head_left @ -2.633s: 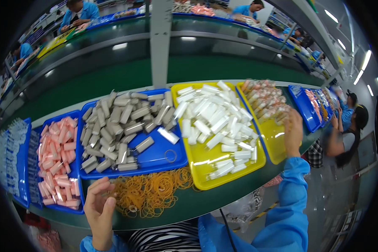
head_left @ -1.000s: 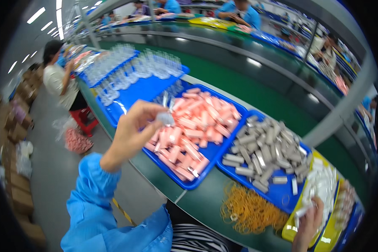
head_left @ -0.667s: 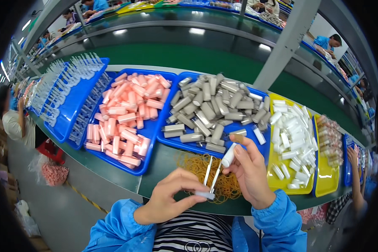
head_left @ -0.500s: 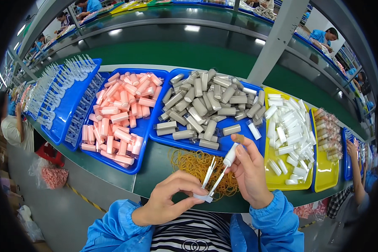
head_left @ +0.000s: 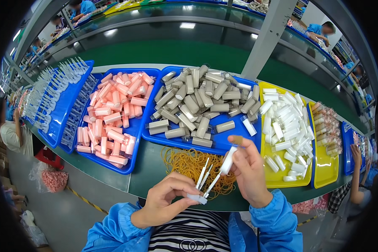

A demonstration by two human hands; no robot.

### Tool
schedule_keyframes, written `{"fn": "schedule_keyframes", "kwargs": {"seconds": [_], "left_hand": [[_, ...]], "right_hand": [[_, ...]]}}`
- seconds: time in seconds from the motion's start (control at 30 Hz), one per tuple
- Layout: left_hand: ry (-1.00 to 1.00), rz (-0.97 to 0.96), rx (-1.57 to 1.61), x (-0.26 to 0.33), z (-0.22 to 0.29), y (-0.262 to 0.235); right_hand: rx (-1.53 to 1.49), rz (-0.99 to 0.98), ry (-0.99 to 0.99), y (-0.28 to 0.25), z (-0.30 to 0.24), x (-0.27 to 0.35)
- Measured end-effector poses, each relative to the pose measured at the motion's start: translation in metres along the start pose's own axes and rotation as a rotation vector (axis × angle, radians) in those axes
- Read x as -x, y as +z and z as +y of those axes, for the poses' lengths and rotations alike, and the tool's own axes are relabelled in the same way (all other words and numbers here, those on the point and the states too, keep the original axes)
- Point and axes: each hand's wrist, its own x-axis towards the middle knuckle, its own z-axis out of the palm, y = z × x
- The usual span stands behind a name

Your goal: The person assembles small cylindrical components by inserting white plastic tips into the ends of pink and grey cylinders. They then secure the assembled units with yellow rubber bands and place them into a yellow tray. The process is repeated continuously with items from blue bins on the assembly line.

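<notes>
My left hand point(head_left: 164, 200) pinches the flat base of a pale plastic pronged holder point(head_left: 197, 198) between thumb and fingers, above the table's near edge. Thin white prongs rise from that base, some bare. At the tip of the rightmost prong is a white cylinder point(head_left: 227, 161), gripped by the thumb and fingers of my right hand point(head_left: 251, 176). A brownish cover sits on my right index fingertip, which points up and left. Just beyond the holder, tan rubber bands point(head_left: 176, 161) lie in a loose heap.
Blue trays hold pink cylinders point(head_left: 113, 117) and grey cylinders point(head_left: 201, 101). White cylinders point(head_left: 283, 126) fill a yellow tray point(head_left: 273, 181). At left, pronged holders point(head_left: 50, 90) stand in blue trays; another yellow tray point(head_left: 325, 178) is at right. Beyond runs a green conveyor point(head_left: 164, 52). Co-workers sit around.
The white cylinder and my right hand have shifted slightly down and left. My left hand with the holder moved slightly left. The whole view has drifted a little.
</notes>
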Motion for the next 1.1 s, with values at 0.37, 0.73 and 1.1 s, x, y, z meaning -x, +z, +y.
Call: {"fn": "schedule_keyframes", "kwargs": {"seconds": [0.37,0.73,1.1], "left_hand": [[0.262,0.168,-0.291,0.002,-0.023,0.005],[0.302,0.276,-0.482,0.006,-0.027,0.002],[0.287,0.086,-0.612,-0.003,-0.006,-0.002]], "right_hand": [[0.035,-0.200,-0.222,0.020,0.020,0.028],[1.039,-0.090,-0.631,-0.007,-0.019,-0.038],[1.066,-0.058,-0.061,-0.013,-0.043,-0.064]]}}
